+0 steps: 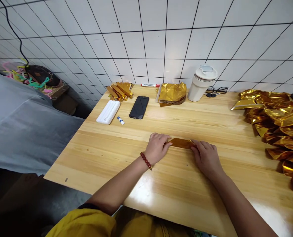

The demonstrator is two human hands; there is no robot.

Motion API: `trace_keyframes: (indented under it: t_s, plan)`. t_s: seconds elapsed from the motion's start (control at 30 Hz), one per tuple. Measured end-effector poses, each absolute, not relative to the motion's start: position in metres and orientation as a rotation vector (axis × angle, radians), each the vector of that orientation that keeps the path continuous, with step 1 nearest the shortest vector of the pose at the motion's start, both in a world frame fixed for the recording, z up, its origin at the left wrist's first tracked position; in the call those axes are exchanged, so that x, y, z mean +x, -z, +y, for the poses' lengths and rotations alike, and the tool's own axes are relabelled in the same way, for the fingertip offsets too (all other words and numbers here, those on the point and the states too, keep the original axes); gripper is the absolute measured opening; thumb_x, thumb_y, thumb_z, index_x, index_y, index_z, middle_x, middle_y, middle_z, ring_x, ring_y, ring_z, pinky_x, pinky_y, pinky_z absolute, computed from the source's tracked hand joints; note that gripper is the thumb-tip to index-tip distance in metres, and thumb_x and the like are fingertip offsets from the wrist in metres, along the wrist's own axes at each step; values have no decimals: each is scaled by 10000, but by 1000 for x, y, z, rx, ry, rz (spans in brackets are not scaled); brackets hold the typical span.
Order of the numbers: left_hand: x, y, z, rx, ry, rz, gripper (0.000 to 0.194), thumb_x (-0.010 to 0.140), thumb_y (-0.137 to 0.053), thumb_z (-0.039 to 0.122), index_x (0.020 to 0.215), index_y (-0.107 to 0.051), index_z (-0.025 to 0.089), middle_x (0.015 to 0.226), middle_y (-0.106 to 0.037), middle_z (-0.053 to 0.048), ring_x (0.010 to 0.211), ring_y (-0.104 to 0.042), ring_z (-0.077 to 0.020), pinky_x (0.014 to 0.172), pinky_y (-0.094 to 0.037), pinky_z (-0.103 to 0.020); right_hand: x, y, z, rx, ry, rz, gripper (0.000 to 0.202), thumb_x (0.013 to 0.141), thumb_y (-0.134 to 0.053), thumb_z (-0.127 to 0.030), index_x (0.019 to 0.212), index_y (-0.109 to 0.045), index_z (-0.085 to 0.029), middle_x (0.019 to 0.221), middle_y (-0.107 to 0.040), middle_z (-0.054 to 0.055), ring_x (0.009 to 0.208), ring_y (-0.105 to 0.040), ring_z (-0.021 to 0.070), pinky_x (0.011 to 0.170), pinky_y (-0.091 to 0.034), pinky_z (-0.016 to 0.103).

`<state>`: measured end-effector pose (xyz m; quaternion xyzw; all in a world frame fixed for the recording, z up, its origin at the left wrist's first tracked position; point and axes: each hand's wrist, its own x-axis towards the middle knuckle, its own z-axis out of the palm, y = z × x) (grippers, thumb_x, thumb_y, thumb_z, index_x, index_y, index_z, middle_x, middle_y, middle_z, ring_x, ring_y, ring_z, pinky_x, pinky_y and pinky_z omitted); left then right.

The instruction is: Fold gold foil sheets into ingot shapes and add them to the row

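Note:
A narrow folded strip of gold foil paper [181, 143] lies across the middle of the wooden table, between my two hands. My left hand [157, 147], with a red bead bracelet [146, 160] at the wrist, pinches its left end. At the strip's right end, my right hand [207, 157] has thumb and fingers closed on it. Toward the wall sits a stack of square gold foil sheets [172, 93]. Several folded gold strips [121, 91] are heaped at the table's back left corner.
A black phone [139, 107], white power bank [108, 112] and small blue-and-white tube [120, 120] lie back left. A marker [149, 85], white lidded cup [202, 83] and glasses [217, 91] line the wall. Folded gold foil pieces [279, 121] pile at right. Grey cloth [25, 121] hangs left.

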<state>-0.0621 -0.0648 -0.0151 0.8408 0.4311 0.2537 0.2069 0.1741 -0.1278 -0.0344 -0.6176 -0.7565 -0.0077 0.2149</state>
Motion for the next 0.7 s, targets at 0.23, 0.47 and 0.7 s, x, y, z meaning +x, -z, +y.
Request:
trace_keyframes:
  t_s: [0.23,0.47,0.7]
  plan:
    - [-59,14,-65,2421,-677,1260,238,928,-531,294,1126,-604,184,969,-704,-62,889,-614,-209,944,-377,-420,172,36,-127,-1748,-8,-2035,353,966,-446,-304,1277,-521,-155,949,-698,91,879,-627,252,804,-400,387]
    - [-60,17,-63,2552,-703,1245,319,900,-559,260,1214,-579,206,1148,-649,-86,1017,-571,-234,938,-412,-421,176,37,-125,-1750,-106,-1928,391,954,-474,-365,1289,-547,-177,873,-661,73,824,-614,232,775,-408,376]
    - [-57,18,-65,2887,-566,802,285,899,-464,89,1071,-660,206,1210,-665,-48,1103,-551,-201,1008,-387,-399,180,42,-124,-1577,-35,-2030,278,960,-486,-326,1068,-722,-228,872,-636,69,801,-594,193,721,-399,337]
